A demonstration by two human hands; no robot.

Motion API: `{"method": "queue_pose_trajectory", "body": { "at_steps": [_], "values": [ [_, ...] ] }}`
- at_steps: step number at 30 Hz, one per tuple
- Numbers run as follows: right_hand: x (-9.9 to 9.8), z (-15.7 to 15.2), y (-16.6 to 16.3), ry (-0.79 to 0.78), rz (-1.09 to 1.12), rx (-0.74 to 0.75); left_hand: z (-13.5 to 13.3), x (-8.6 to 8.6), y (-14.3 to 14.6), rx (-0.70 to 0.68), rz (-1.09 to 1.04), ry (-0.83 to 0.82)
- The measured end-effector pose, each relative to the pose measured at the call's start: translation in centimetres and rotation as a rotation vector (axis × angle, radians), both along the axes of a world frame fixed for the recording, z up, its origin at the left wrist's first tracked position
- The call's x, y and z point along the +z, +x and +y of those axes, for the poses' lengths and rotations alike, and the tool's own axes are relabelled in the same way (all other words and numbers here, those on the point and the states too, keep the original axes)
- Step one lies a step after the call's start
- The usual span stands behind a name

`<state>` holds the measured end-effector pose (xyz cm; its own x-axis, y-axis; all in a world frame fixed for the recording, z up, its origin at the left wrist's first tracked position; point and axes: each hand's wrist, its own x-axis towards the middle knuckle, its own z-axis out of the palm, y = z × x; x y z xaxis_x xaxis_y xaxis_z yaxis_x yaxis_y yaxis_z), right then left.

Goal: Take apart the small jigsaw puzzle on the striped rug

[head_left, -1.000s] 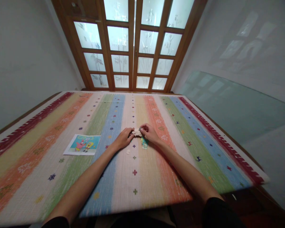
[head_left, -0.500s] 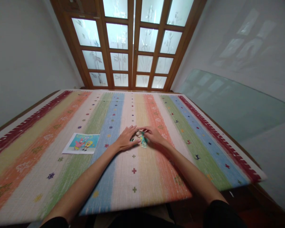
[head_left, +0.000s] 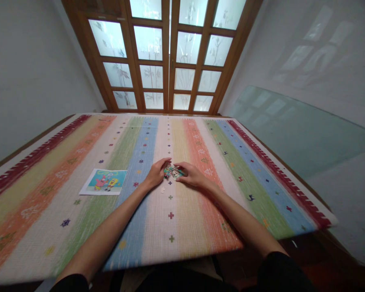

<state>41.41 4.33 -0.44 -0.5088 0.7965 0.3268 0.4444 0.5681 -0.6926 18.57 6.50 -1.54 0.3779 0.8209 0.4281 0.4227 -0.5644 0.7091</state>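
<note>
- The left hand [head_left: 156, 175] is resting on the striped cloth [head_left: 200, 211] near the middle of the table, its fingers curled in against the left edge of a small cluster of jigsaw puzzle pieces [head_left: 171, 172].
- The right hand [head_left: 192, 175] is meeting the cluster from the other side, its fingertips pinching the right edge of the pieces.
- Both hands are gripping the joined pieces between them; the cluster is sitting at the cloth, on the pale stripe between the blue and the orange bands, with its printed teal and green face turned up. Whether it is lifted slightly or lying flat is too small to tell.
- One loose puzzle piece [head_left: 162, 189], pale side up, is lying on the cloth just below the left hand, apart from the cluster.
- A printed reference picture [head_left: 104, 181] with cartoon figures on a teal ground is lying flat on the cloth well to the left of the hands, near the green stripe.
- Both forearms are stretching forward from the near edge of the table, covering part of the blue and orange stripes; dark sleeves are showing at the bottom of the view.
- The fingers are hiding much of the cluster, so its outline and the number of pieces in it are not clear.
- Behind the table, a wooden door with frosted glass panes [head_left: 170, 56] is standing shut.
- A large sheet of greenish glass [head_left: 292, 134] is leaning against the wall on the right, just past the table's edge.
</note>
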Motion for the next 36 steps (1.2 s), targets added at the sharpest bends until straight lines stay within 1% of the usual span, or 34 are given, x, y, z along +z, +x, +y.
{"method": "queue_pose_trajectory", "body": {
  "at_steps": [3,5,7,9,11,15,18,22,25,28,31,33,36],
  "values": [
    [-0.4,0.3,-0.9,0.059,0.043,0.034,-0.5,0.4,-0.6,0.036,-0.019,-0.009],
    [-0.7,0.2,-1.3,0.077,0.088,0.033,-1.0,0.7,-1.2,-0.006,0.065,-0.004],
    [-0.9,0.2,-1.5,0.045,0.150,0.017,-1.7,0.9,-1.8,-0.091,0.233,0.019],
    [-1.1,0.1,-1.7,-0.022,0.224,-0.015,-2.3,0.8,-2.2,-0.164,0.385,0.042],
    [-1.1,0.1,-1.9,-0.082,0.294,-0.068,-2.6,0.5,-2.5,-0.192,0.440,0.049],
    [-1.2,0.3,-2.6,-0.152,0.391,-0.166,-2.1,-0.2,-2.4,-0.170,0.360,0.067],
    [-1.3,0.7,-3.3,-0.184,0.414,-0.167,-1.6,-0.4,-2.2,-0.153,0.252,0.097],
    [-1.2,1.2,-3.1,-0.202,0.405,-0.142,-1.4,0.1,-2.0,-0.138,0.138,0.131],
    [-0.8,1.4,-1.1,-0.173,0.362,-0.136,-1.7,0.6,-2.3,-0.116,0.134,0.104],
    [-0.6,1.1,1.3,-0.024,0.076,-0.074,-2.0,0.7,-2.8,-0.147,0.263,0.096],
    [-0.9,0.6,2.5,0.021,-0.106,-0.027,-2.0,0.3,-3.1,-0.188,0.403,0.080],
    [-1.1,0.4,2.2,0.038,-0.118,-0.045,-1.8,0.0,-2.9,-0.176,0.398,0.051],
    [-1.3,0.2,0.6,0.064,-0.020,-0.096,-1.3,-0.3,-2.4,-0.158,0.307,0.031]
  ]
}}
